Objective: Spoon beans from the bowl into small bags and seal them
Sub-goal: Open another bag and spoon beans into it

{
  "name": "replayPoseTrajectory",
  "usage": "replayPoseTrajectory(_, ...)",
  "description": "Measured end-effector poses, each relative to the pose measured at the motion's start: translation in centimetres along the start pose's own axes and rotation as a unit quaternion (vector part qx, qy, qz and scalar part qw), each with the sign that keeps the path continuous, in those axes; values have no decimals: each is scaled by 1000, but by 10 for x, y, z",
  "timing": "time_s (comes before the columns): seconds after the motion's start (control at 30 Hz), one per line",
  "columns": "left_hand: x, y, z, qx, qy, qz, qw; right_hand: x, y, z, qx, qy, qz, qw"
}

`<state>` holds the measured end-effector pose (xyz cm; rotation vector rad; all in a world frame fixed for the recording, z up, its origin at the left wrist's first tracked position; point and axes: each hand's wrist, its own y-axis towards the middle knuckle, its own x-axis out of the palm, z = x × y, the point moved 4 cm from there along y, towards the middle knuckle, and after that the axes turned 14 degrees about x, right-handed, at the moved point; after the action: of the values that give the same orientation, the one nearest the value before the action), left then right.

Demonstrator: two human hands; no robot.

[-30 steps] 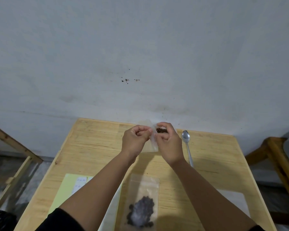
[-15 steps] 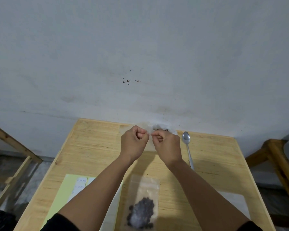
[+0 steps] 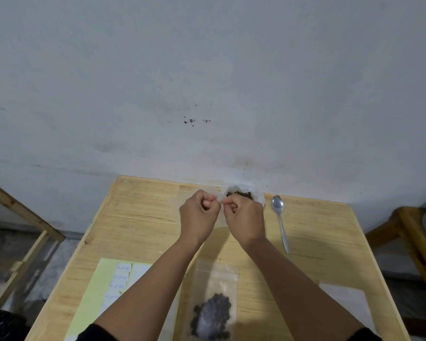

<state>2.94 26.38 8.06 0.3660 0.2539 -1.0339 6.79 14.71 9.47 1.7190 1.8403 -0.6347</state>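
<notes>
Left hand (image 3: 198, 214): fingers curled tight into the palm, thumb and forefinger pinching the top edge of a small clear bag (image 3: 220, 219). Knuckles up, wrist straight, forearm running back toward the near edge of the table.

Right hand (image 3: 244, 217): fingers likewise curled, thumb and forefinger pinching the same top edge just beside the left hand's pinch; the two sets of fingertips nearly touch. Back of the hand faces the camera, forearm angled in from the near right.

Small clear bag: held between both hands above the far middle of the table; mostly hidden by the hands, only a pale strip showing between and below them. Contents cannot be told.

Bowl (image 3: 258, 196): white, at the far edge of the table against the wall, just behind the right hand, which covers its near part. Dark beans (image 3: 239, 193) visible inside.

Spoon (image 3: 280, 221): metal, lying flat to the right of the bowl, scoop toward the wall, handle pointing near.

Filled bag (image 3: 213, 300): clear, lying flat near the front of the table between the forearms, a dark cluster of beans in its lower half.

Label sheet (image 3: 103, 294): pale yellow-green with small white stickers, near left, partly under the left forearm.

Table (image 3: 138, 217): light wood, set against a grey wall (image 3: 207, 70).

Wooden frames at far left and far right of the table, partly out of view.
</notes>
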Motion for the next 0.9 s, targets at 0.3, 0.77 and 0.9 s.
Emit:
replayPoseTrajectory(0.3, 7, 3, 0, -5, -28, 4, 1000, 3, -2, 4, 29, 23, -48, 998)
replayPoseTrajectory(0.77, 1, -6, -1, 82, 89, -31, 992, -7, 17, 22, 90, -30, -31, 995)
replayPoseTrajectory(0.9, -7, 5, 5, 109, 32, -55, 992, -10, 12, 1, -8, -38, -48, 998)
